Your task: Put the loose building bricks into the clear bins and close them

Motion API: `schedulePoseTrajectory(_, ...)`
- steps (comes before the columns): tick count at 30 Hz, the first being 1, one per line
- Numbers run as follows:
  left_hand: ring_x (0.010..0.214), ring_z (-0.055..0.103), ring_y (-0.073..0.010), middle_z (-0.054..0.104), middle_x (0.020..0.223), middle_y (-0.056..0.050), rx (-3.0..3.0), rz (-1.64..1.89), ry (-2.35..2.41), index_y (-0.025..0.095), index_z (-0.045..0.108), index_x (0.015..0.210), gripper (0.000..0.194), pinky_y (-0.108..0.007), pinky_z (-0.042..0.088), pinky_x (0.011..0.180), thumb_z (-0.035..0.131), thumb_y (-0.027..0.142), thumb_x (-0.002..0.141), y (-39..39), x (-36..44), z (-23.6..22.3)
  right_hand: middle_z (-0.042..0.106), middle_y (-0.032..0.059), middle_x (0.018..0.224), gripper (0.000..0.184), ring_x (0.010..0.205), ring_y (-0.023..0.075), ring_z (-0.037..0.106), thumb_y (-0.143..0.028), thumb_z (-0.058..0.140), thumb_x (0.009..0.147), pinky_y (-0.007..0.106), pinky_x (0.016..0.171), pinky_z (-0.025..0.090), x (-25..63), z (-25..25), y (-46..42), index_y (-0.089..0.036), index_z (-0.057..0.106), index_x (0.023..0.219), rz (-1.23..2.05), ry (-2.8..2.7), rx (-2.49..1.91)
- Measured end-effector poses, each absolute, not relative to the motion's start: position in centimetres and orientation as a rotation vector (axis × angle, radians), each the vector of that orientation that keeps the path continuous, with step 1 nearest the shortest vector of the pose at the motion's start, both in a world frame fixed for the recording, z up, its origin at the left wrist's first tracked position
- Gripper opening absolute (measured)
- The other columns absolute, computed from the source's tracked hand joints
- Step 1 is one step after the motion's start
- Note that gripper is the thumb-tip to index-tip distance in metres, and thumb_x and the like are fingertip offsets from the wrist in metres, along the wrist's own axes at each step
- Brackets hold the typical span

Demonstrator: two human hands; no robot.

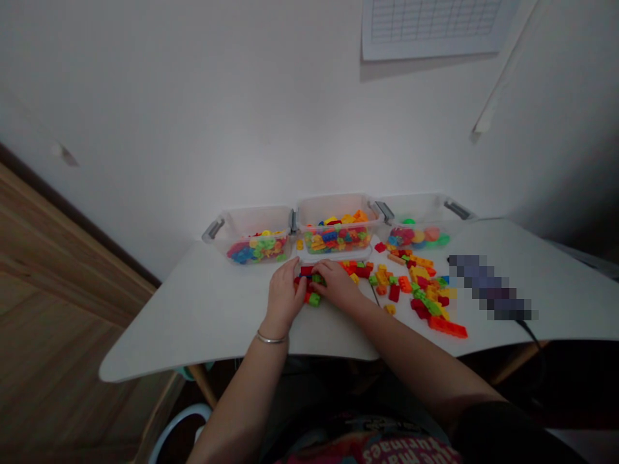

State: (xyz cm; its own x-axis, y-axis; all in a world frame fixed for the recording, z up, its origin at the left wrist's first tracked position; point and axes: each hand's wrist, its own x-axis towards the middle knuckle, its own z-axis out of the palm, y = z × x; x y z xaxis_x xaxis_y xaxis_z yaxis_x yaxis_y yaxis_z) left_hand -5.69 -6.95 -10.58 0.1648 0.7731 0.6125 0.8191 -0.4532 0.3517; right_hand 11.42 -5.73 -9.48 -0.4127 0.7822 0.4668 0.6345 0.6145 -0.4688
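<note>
while the bare left hand (284, 293) and the bare right hand (337, 285) closed in a grip around a small cluster of red, green and blue plastic bricks (306, 283), that cluster was between them at the white table's (232, 316) middle. behind stood three clear plastic bins (333, 222) with grey handles, holding colourful pieces.

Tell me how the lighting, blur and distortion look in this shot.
Head view: dim, the wall palest above the bins, near-black under the table; faint shadow below the paper; bricks soft-edged; table's front edge bowed, perhaps by a wide lens; coarse squares mask an item at right.
</note>
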Motion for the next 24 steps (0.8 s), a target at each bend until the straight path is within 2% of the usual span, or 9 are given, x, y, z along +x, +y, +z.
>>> schedulePoseTrajectory(5,0.117,0.054,-0.0251,0.058,0.128,-0.011,-2.452,-1.151,-1.539,0.02,0.055,0.126,0.038,-0.047,0.044,0.103,0.048,0.02,0.088,-6.9,-5.6,-10.4,0.06,0.0105,0.127,0.031,0.116,0.0231,0.053,-0.023,0.063,0.084,0.043,0.101,0.042,11.4,-9.8,-5.7,-0.02,0.063,0.114,0.18,-2.242,-1.088)
schedulePoseTrajectory(11,0.117,0.054,-0.024,0.06,0.127,-0.009,-2.53,-1.049,-1.499,0.022,0.059,0.122,0.035,-0.047,0.043,0.103,0.049,0.021,0.089,-6.9,-5.4,-10.6,0.061,0.0079,0.127,0.027,0.118,0.0259,0.05,-0.029,0.057,0.086,0.044,0.104,0.039,13.8,-8.4,-7.6,-0.022,0.067,0.11,-0.003,-2.129,-1.261)
schedulePoseTrajectory(14,0.117,0.054,-0.024,0.06,0.127,-0.008,-2.536,-1.021,-1.504,0.022,0.06,0.121,0.033,-0.046,0.043,0.103,0.05,0.022,0.089,-6.9,-5.4,-10.7,0.056,0.0089,0.134,0.032,0.122,0.0295,0.046,-0.033,0.054,0.086,0.051,0.109,0.03,16.1,-8.7,-8.9,-0.022,0.066,0.114,-0.115,-2.076,-1.467)
schedulePoseTrajectory(17,0.117,0.054,-0.0243,0.06,0.127,-0.009,-2.56,-0.985,-1.48,0.022,0.06,0.121,0.033,-0.046,0.044,0.102,0.051,0.022,0.089,-6.9,-5.3,-10.6,0.047,0.011,0.144,0.042,0.13,0.0356,0.039,-0.04,0.054,0.086,0.059,0.111,0.021,18.2,-9.8,-9.9,-0.021,0.062,0.123,-0.215,-2.065,-1.715)
schedulePoseTrajectory(21,0.118,0.053,-0.0243,0.059,0.128,-0.008,-2.594,-0.976,-1.425,0.021,0.059,0.123,0.036,-0.045,0.043,0.103,0.054,0.021,0.088,-6.9,-5.2,-10.5,0.04,0.0149,0.149,0.056,0.137,0.039,0.032,-0.048,0.044,0.091,0.06,0.11,0.02,19.6,-10.8,-10.0,-0.018,0.05,0.137,-0.229,-2.007,-1.976)
schedulePoseTrajectory(24,0.118,0.053,-0.024,0.06,0.128,-0.008,-2.599,-0.982,-1.419,0.022,0.059,0.123,0.036,-0.045,0.043,0.103,0.053,0.02,0.088,-6.9,-5.2,-10.5,0.039,0.0172,0.149,0.06,0.136,0.0405,0.033,-0.052,0.038,0.093,0.062,0.108,0.022,20.0,-11.0,-9.3,-0.018,0.045,0.141,-0.168,-1.978,-2.073)
